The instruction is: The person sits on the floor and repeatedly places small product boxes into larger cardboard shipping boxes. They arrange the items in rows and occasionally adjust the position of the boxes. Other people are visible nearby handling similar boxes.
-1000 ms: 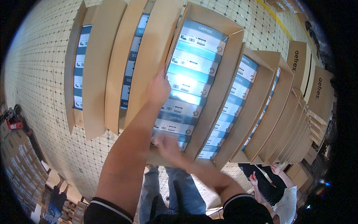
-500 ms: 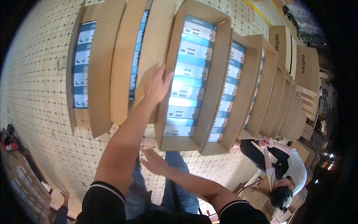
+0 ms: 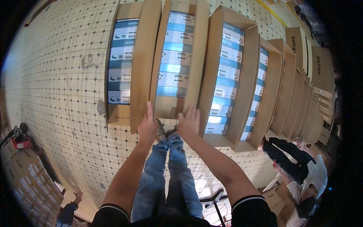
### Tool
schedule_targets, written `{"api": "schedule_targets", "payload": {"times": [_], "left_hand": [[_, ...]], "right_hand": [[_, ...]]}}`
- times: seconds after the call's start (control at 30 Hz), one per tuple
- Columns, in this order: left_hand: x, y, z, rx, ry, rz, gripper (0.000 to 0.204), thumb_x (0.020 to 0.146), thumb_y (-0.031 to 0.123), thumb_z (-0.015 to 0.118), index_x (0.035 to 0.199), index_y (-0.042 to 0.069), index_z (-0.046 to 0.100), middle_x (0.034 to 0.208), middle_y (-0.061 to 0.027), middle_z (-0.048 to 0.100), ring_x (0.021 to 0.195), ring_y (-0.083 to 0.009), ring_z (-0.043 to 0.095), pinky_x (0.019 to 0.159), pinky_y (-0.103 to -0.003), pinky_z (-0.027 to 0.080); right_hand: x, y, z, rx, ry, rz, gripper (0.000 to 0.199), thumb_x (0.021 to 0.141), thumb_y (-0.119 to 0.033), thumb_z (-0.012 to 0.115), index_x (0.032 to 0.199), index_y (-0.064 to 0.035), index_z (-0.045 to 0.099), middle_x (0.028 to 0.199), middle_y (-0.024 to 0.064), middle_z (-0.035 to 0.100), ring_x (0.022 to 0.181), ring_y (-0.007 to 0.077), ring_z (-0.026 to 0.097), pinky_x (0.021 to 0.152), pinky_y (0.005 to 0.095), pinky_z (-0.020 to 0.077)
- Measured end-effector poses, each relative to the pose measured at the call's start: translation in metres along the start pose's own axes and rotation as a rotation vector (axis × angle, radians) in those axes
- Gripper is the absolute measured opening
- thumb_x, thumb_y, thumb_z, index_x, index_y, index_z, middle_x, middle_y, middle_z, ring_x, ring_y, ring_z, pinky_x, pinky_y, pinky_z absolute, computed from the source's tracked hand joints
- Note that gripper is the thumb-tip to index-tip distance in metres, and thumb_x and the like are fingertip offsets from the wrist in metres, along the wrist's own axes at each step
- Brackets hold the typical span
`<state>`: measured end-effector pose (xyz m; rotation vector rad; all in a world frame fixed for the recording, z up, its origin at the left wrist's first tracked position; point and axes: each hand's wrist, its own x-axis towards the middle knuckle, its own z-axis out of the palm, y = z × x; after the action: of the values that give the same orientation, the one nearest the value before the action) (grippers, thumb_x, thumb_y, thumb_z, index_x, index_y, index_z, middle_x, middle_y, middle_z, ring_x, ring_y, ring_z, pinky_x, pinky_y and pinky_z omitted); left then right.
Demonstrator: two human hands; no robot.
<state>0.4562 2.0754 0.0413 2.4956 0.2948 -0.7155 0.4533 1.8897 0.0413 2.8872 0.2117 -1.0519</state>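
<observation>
In front of me stands a long cardboard carton [image 3: 170, 107], its top open on a column of blue-and-white boxes [image 3: 176, 56]. My left hand [image 3: 148, 128] is at the near end of its left side, by a raised flap [image 3: 141, 75], index finger stretched forward and the other fingers partly hidden. At the near end of the carton's right flap [image 3: 196, 75] is my right hand [image 3: 190, 122], fingers stretched out and slightly blurred, apparently against the cardboard. Neither hand holds anything that I can see.
Another open carton [image 3: 119, 119] with similar boxes stands at the left. A row of open cartons [image 3: 227, 140] runs off to the right. A co-worker [image 3: 308, 178] is at the lower right; another person's hand [image 3: 78, 195] shows lower left. Stacked cartons [image 3: 34, 178] stand behind it.
The carton in front of me now shows its boxes, its flaps spread wider. My left hand has left the right-hand flap; my right hand has come forward to it. The view has shifted left.
</observation>
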Motion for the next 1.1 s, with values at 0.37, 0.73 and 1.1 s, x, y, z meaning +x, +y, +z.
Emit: {"api": "schedule_targets", "payload": {"times": [0.37, 0.73, 1.1], "left_hand": [[0.006, 0.013, -0.089, 0.089, -0.037, 0.233, 0.028, 0.094, 0.025, 0.053, 0.084, 0.000, 0.060, 0.074, -0.0244, 0.065, 0.072, -0.0433, 0.065, 0.067, -0.053, 0.052], [0.194, 0.253, -0.342, 0.381, 0.600, 0.635, 0.040, 0.091, 0.035, 0.057, 0.092, -0.004, 0.067, 0.093, -0.0297, 0.066, 0.090, -0.0456, 0.064, 0.078, -0.051, 0.051], [0.235, 0.293, -0.374, -0.069, 0.326, 0.475, 0.023, 0.092, 0.021, 0.063, 0.095, -0.001, 0.071, 0.076, -0.0160, 0.070, 0.062, -0.0221, 0.068, 0.055, -0.036, 0.055]], "right_hand": [[-0.048, 0.087, -0.074, 0.252, 0.391, -0.336, 0.008, 0.080, -0.016, 0.064, 0.086, -0.0125, 0.067, 0.068, 0.0082, 0.063, 0.079, 0.0256, 0.061, 0.086, 0.0448, 0.0427], [0.091, 0.167, -0.365, 0.099, 1.214, 0.089, 0.023, 0.094, -0.022, 0.049, 0.108, -0.0122, 0.063, 0.089, 0.0160, 0.066, 0.083, 0.0373, 0.062, 0.073, 0.0504, 0.0475], [0.133, 0.187, -0.422, 0.219, 1.243, 0.057, 0.021, 0.095, -0.018, 0.042, 0.108, -0.0095, 0.056, 0.096, 0.0224, 0.066, 0.091, 0.0404, 0.064, 0.078, 0.0512, 0.0490]]}}
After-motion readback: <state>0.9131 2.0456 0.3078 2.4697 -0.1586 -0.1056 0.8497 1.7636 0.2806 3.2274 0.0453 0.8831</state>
